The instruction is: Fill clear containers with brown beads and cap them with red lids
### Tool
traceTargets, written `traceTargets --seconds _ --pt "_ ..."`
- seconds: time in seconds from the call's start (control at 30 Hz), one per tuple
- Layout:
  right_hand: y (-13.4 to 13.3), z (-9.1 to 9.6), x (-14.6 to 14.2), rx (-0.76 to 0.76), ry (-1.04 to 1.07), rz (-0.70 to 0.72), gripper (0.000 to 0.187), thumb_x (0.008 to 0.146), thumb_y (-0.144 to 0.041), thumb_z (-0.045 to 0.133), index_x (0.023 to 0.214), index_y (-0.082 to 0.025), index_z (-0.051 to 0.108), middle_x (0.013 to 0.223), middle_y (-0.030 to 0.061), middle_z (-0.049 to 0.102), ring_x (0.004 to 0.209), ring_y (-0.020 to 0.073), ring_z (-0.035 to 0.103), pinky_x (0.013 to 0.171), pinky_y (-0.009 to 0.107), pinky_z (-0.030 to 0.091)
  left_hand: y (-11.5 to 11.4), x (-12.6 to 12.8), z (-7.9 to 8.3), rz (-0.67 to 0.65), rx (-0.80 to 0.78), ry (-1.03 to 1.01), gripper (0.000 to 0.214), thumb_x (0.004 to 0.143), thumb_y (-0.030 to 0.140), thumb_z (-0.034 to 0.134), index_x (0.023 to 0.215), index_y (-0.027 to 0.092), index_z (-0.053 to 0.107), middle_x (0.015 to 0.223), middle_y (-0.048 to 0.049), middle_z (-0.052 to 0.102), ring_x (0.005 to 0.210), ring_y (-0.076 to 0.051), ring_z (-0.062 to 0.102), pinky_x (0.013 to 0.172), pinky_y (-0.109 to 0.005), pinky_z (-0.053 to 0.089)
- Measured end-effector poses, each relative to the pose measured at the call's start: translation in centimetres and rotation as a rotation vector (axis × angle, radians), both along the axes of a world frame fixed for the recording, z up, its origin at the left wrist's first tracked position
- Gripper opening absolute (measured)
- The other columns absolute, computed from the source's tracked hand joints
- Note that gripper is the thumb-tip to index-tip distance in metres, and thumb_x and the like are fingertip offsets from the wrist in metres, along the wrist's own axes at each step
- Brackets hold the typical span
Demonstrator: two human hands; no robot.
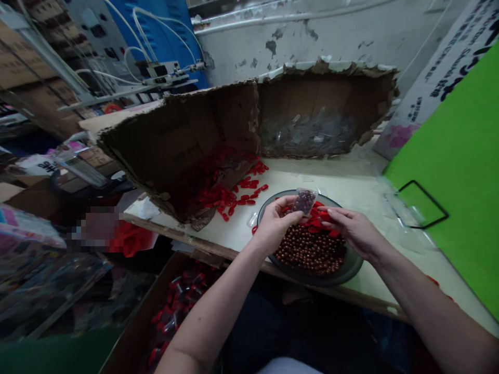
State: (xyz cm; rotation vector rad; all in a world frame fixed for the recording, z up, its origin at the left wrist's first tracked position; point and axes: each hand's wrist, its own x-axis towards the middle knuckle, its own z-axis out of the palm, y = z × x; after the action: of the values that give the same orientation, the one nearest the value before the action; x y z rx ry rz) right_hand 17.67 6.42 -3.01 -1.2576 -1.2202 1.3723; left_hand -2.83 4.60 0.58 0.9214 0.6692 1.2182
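My left hand (275,222) is closed on a small clear container (304,200) holding brown beads, lifted just above a dark round bowl (353,265). The bowl holds many brown beads (310,250) and some red caps (318,222). My right hand (351,228) hovers over the bowl's right side with fingers reaching toward the red caps and the container; whether its fingertips pinch anything is unclear.
A torn cardboard box (187,140) lies open on the pale table (351,182), spilling red caps (234,195). A second box (312,104) holds clear containers. A floor box (175,311) of filled pieces sits below left. A green board (460,171) stands right.
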Motion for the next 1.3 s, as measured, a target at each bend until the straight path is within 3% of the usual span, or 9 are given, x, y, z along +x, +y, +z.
traceTargets --seconds 0.23,0.37,0.6,0.73,0.87,1.0,1.1,1.3 --pt "-0.5 4.1 -1.1 0.177 0.175 -0.131 0.019 0.082 -0.032 0.066 0.099 -0.025 0.071 0.105 0.0034 0.073 0.105 0.0216 0.067 0.095 0.036 0.054 0.4 0.5 -1.5 -0.016 -0.051 0.008 0.026 0.068 0.024 0.076 0.089 0.015 0.064 0.085 -0.0012 0.067 0.072 -0.01 0.062 0.076 -0.026 0.05" --pt "-0.9 5.3 -2.1 0.187 0.233 -0.152 0.016 0.082 -0.034 0.066 0.093 -0.025 0.072 0.103 0.0027 0.074 0.102 0.0199 0.068 0.095 0.034 0.054 0.0 1.2 -2.0 -0.052 -0.05 0.037 0.024 0.071 0.027 0.075 0.088 0.015 0.061 0.087 -0.001 0.065 0.077 -0.011 0.062 0.077 -0.026 0.051" --pt "-1.6 5.5 -2.9 0.221 0.154 -0.182 0.031 0.078 -0.034 0.07 0.107 -0.024 0.067 0.104 0.0048 0.072 0.096 0.0209 0.069 0.092 0.038 0.055 -0.5 2.4 -2.0 -0.157 -0.044 0.029 0.025 0.077 0.029 0.07 0.092 0.016 0.055 0.093 -0.0053 0.067 0.086 -0.017 0.067 0.078 -0.03 0.052" --pt "-1.4 4.9 -2.4 0.35 0.004 -0.219 0.037 0.078 -0.033 0.071 0.112 -0.027 0.058 0.113 0.0054 0.067 0.097 0.0206 0.068 0.083 0.035 0.059 -0.7 1.6 -1.6 -0.081 -0.013 0.042 0.023 0.079 0.029 0.068 0.093 0.016 0.055 0.093 -0.0052 0.068 0.084 -0.017 0.067 0.077 -0.029 0.052" --pt "-0.9 4.6 -1.4 0.502 -0.096 -0.254 0.038 0.072 -0.029 0.076 0.104 -0.025 0.055 0.098 0.0014 0.067 0.094 0.0188 0.068 0.087 0.036 0.057 -1.0 0.1 -0.3 0.022 0.043 0.105 0.02 0.081 0.029 0.065 0.095 0.016 0.058 0.097 -0.0056 0.067 0.087 -0.017 0.065 0.078 -0.028 0.053" --pt "-1.3 6.3 -0.5 0.541 -0.355 -0.106 0.043 0.075 -0.032 0.074 0.112 -0.024 0.054 0.096 0.0049 0.07 0.093 0.0211 0.068 0.086 0.038 0.056 -0.7 -0.7 0.6 0.05 0.088 0.169 0.019 0.082 0.027 0.063 0.098 0.016 0.06 0.102 -0.0061 0.065 0.091 -0.017 0.064 0.076 -0.026 0.054" --pt "-1.6 8.1 -0.2 0.53 -0.522 0.027 0.045 0.082 -0.035 0.067 0.123 -0.025 0.052 0.103 0.008 0.07 0.095 0.0227 0.067 0.08 0.037 0.056 -0.4 -0.4 0.3 0.01 0.074 0.18 0.02 0.082 0.027 0.063 0.099 0.016 0.06 0.098 -0.0057 0.066 0.085 -0.015 0.063 0.076 -0.026 0.054" --pt "-0.9 9.4 -0.6 0.524 -0.5 0.172 0.045 0.082 -0.036 0.066 0.124 -0.024 0.053 0.11 0.0082 0.068 0.096 0.0213 0.066 0.084 0.035 0.055 -0.6 0.8 -1.2 -0.059 0.036 0.138 0.021 0.082 0.027 0.063 0.1 0.016 0.059 0.094 -0.0046 0.067 0.079 -0.013 0.064 0.077 -0.026 0.052"
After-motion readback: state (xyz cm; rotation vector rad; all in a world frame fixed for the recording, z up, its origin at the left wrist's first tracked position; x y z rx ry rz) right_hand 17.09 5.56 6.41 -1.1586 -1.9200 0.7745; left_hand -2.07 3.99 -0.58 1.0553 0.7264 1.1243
